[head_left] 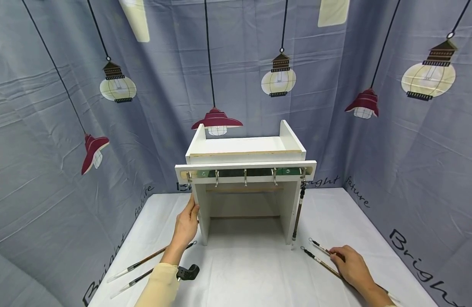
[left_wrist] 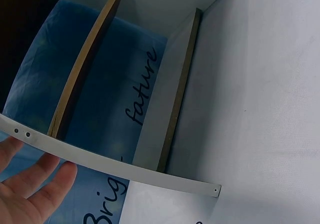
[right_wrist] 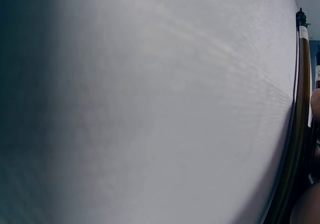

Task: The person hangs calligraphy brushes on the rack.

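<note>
White rack [head_left: 245, 159]: upright on the worktop [head_left: 243, 277], metal hooks [head_left: 245, 175] along its front board
Left grip [head_left: 187, 224]: fingers extended, touching the rack's left side panel, not curled round anything
Right grip [head_left: 351, 266]: fingers closed in a pinch on the upper right brush [head_left: 320, 246]
Lower right brush [head_left: 322, 262]: on the worktop, passing beneath that hand
Hanging brush [head_left: 298, 211]: down from the rightmost hook
Left brushes [head_left: 145, 259]: two on the worktop, partly hidden by the left arm [head_left: 159, 283]
</note>
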The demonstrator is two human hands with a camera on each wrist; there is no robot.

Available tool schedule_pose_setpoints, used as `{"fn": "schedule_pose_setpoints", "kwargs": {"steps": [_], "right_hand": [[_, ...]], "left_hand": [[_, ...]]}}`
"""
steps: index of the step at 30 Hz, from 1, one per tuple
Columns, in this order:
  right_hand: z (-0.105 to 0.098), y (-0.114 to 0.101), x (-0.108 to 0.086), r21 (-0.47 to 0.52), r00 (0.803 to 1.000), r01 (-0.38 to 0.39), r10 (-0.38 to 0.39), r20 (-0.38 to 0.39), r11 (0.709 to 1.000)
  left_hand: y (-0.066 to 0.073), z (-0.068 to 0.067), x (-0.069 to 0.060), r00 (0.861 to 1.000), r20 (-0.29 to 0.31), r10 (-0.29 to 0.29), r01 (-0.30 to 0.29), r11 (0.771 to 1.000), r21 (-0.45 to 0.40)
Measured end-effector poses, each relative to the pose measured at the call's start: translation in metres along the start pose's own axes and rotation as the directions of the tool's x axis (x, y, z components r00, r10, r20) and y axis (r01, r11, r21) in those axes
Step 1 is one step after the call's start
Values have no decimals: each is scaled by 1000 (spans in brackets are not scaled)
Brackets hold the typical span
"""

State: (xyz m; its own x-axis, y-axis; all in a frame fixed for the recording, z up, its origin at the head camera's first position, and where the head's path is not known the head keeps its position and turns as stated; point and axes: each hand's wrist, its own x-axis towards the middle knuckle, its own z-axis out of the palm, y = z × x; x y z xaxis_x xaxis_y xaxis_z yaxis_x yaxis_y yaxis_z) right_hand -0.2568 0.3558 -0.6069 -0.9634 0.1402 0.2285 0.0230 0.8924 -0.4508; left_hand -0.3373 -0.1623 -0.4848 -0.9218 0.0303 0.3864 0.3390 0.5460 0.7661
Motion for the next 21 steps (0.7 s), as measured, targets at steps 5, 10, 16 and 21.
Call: {"fn": "schedule_pose_setpoints", "kwargs": {"steps": [5,10,16,21], "right_hand": [[0,0,-3,12,1000,3,-3,-4,1000],[-1,-2,-4,29,1000,6,-5,-20,1000],[-2,-2,-4,44,996,32,-28,-90,999],[-3,-3,-4,64,982,78,-65,-179,995]], "left_hand": [[-2,1,-1,1000,10,-6,6,1000,2],[-2,1,-1,1000,4,0,0,1000,4],[-1,1,0,1000,9,-5,5,1000,0],[0,0,0,1000,5,-4,4,1000,-13]]}}
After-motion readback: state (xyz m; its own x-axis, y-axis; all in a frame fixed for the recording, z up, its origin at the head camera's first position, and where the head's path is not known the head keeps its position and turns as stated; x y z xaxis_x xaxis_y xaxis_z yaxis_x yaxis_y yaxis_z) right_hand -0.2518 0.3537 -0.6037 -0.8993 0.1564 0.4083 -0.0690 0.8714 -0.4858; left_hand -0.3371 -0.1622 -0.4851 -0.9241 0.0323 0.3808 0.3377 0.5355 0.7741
